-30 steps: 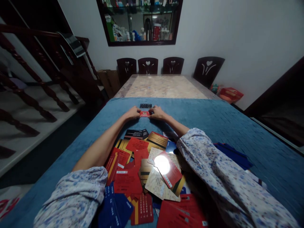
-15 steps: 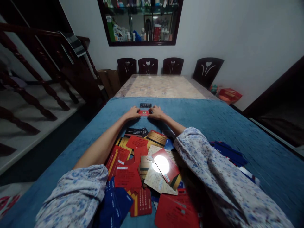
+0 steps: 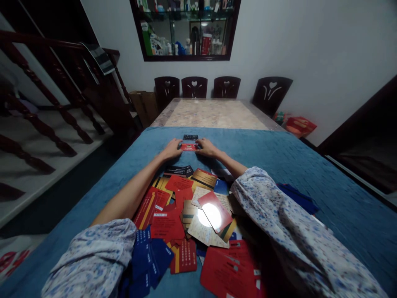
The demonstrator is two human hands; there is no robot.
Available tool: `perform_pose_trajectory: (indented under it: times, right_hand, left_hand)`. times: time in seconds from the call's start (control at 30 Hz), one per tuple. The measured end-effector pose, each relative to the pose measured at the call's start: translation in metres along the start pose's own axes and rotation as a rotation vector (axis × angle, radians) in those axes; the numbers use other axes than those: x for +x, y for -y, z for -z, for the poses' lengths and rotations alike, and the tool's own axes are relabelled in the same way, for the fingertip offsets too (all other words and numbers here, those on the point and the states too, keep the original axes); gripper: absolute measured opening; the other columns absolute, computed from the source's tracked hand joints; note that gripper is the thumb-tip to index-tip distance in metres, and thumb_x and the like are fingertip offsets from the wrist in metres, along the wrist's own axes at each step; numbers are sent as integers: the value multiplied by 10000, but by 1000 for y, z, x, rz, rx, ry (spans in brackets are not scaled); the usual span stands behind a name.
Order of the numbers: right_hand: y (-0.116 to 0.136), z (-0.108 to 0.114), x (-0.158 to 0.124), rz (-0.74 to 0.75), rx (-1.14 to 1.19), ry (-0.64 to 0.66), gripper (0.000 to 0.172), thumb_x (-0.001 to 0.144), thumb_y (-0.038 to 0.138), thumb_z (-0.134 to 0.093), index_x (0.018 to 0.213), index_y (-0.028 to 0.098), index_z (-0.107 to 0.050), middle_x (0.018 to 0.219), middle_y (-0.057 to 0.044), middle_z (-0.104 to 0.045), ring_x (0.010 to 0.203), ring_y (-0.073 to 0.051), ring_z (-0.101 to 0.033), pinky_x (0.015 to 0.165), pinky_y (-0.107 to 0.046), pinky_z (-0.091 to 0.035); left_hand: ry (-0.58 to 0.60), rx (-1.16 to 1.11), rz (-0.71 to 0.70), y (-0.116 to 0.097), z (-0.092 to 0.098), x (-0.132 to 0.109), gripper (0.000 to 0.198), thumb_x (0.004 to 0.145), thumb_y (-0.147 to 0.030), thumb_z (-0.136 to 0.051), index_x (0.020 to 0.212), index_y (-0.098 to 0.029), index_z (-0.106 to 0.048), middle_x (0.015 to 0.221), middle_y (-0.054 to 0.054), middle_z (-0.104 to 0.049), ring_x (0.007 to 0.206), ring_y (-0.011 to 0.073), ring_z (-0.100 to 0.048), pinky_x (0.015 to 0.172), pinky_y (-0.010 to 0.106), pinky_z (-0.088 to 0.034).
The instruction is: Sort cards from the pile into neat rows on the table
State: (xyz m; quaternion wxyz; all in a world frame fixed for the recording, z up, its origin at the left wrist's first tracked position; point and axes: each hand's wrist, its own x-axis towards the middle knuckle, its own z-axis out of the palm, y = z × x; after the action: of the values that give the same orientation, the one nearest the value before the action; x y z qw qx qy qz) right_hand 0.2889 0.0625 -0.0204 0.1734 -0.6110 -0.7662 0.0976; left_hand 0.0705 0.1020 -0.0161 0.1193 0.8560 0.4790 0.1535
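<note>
A home dining room: a stone-topped table [image 3: 214,114] with carved wooden chairs [image 3: 225,86] against a plain white wall, a glass cabinet [image 3: 186,29] crowded with household bottles, and a dark wooden staircase railing [image 3: 46,91] alongside.

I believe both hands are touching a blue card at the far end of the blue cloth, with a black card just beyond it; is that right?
Not quite: the head view shows a red card, not a blue one, between the left hand and right hand. It does lie on the blue cloth, with the black card just beyond it.
</note>
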Motion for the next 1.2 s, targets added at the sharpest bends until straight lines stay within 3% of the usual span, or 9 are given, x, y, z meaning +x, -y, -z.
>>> perform_pose_trajectory:
  times: [0.33,0.8,1.03,1.2]
  right_hand:
    - [13,13,-25,91,47,-18,343,885,186,-640,1217,124,-698,1221,-141,-697,1047,-204,-649,933,-289,-481]
    - [24,32,-74,219,127,-25,225,859,115,-628,1034,153,-765,1032,-94,-764,933,-187,-682,880,-306,-494]
    - [24,41,-106,277,99,6,188,885,161,-613,982,161,-774,976,-84,-764,887,-182,-673,830,-276,-469]
    - [28,47,-126,324,102,85,180,901,207,-620,969,165,-782,981,-89,-762,883,-186,-673,825,-282,-468]
  left_hand:
    - [-12,16,-65,-14,10,-24,598,785,-193,-558,1373,-97,-616,1246,135,-639,1186,275,-619,1120,382,-456]
    - [-70,-52,-274,-47,18,-75,461,865,-162,-555,1310,-155,-677,1379,119,-625,1288,258,-586,1171,432,-430]
    - [-30,-71,-377,-72,18,-105,353,874,-135,-555,1152,-201,-763,1277,79,-717,1241,239,-600,1142,454,-448]
    - [57,-78,-448,-86,16,-119,362,904,-138,-527,1152,-223,-777,1241,76,-740,1189,234,-601,1099,446,-466]
